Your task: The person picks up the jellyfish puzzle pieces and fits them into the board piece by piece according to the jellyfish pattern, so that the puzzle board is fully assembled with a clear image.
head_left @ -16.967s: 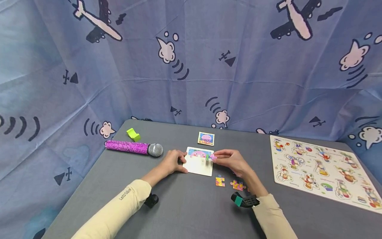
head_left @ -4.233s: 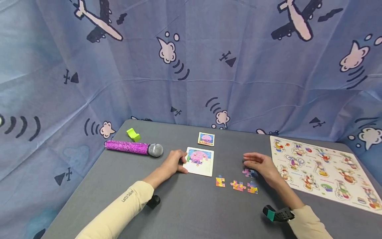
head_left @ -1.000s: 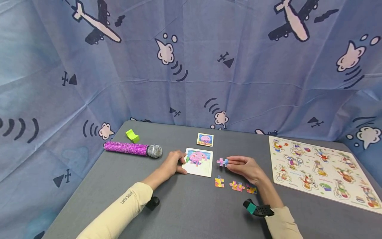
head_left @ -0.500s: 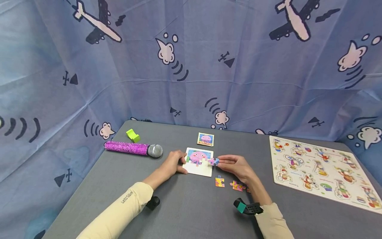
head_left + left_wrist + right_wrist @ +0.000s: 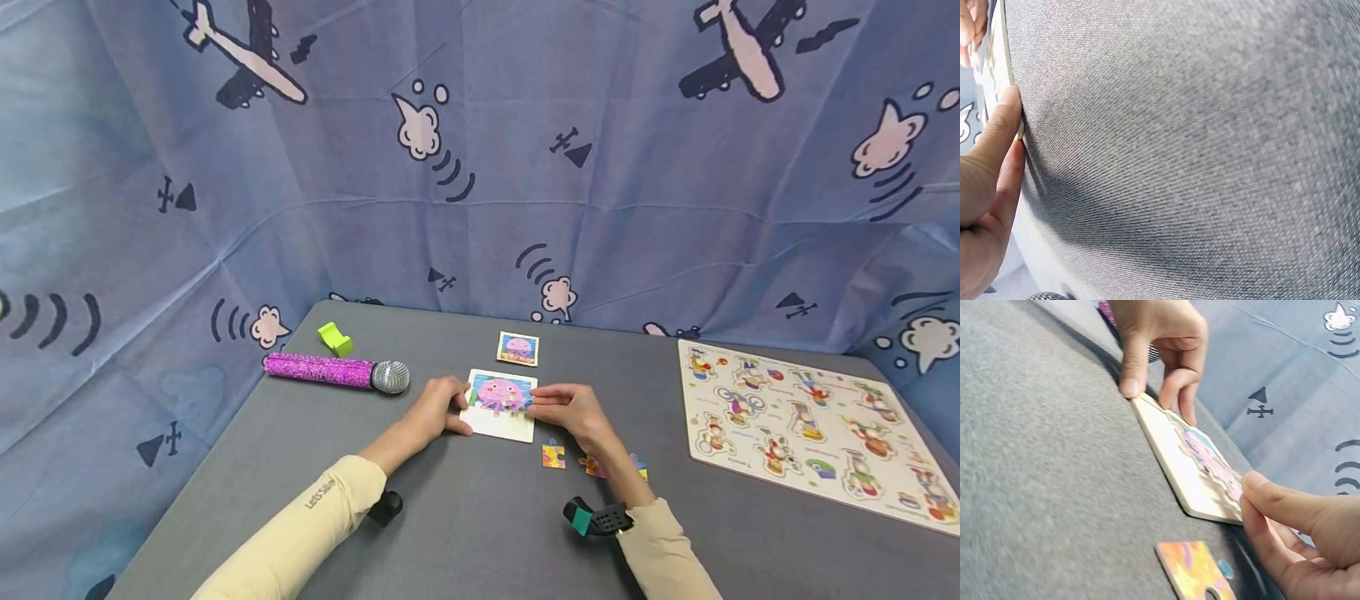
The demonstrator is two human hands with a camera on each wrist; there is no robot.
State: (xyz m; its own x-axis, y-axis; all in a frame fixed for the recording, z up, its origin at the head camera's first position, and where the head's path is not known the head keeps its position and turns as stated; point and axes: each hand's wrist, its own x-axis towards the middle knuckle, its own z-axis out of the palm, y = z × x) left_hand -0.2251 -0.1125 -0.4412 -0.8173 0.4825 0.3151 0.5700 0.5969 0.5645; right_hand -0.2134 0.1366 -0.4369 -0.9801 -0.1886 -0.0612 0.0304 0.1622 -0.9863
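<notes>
A small square puzzle board [image 5: 495, 427] with a pink octopus picture lies mid-table, its lower part bare and pale. My left hand [image 5: 435, 404] grips the board's left edge between thumb and fingers, as the left wrist view also shows. At the right side, my right hand [image 5: 573, 412] pinches a pink-and-blue puzzle piece [image 5: 520, 403] over the picture, mostly covered by the fingertips. A yellow puzzle piece [image 5: 553, 456] lies just in front of the board. Beneath the right forearm, an orange-pink piece [image 5: 592, 467] and a yellow-blue piece [image 5: 640, 467] are partly hidden.
Behind the board lies a small octopus picture card [image 5: 517, 348]. To the left are a purple glittery microphone [image 5: 322, 369] and a lime-green block [image 5: 335, 340]. A large illustrated board [image 5: 810, 433] covers the table's right side. A blue printed cloth [image 5: 480, 225] hangs behind.
My right hand has brought the pink-and-blue piece leftward from the right of the table onto the board. Earlier it placed other pieces there. My left hand has stayed at the board's edge.
</notes>
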